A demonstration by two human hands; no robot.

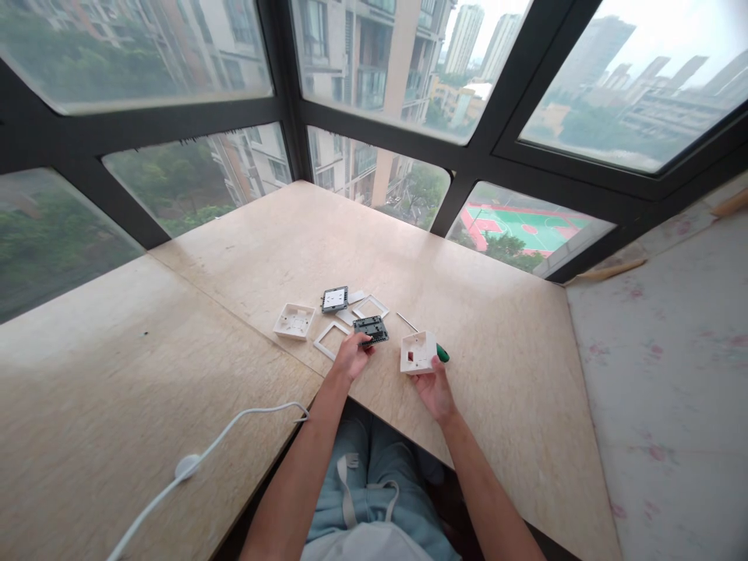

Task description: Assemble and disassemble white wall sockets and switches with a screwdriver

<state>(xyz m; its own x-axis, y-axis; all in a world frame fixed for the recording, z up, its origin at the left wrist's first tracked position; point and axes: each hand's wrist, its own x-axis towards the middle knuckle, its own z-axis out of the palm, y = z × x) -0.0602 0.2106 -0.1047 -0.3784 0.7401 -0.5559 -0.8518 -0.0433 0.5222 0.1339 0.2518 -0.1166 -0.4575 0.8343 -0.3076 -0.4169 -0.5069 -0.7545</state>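
Note:
My left hand point(352, 356) grips the near edge of a dark grey socket module point(370, 329), its back with terminals facing up. In my right hand point(435, 389) is a white wall mounting box point(416, 353), tilted with its open side toward me and a small cutout showing. Behind that box lies a screwdriver point(442, 354) with a green handle, its shaft pointing up and left. Left of my left hand a white frame point(330, 340) rests on the table, and a second white frame point(372, 306) lies beyond the module.
Another white mounting box point(294, 321) and a socket module with a white face point(335, 299) lie at the left. White flat plates point(346, 317) sit between the parts. A white cable point(234, 425) crosses the table point(514, 374) at lower left. Windows border the far side.

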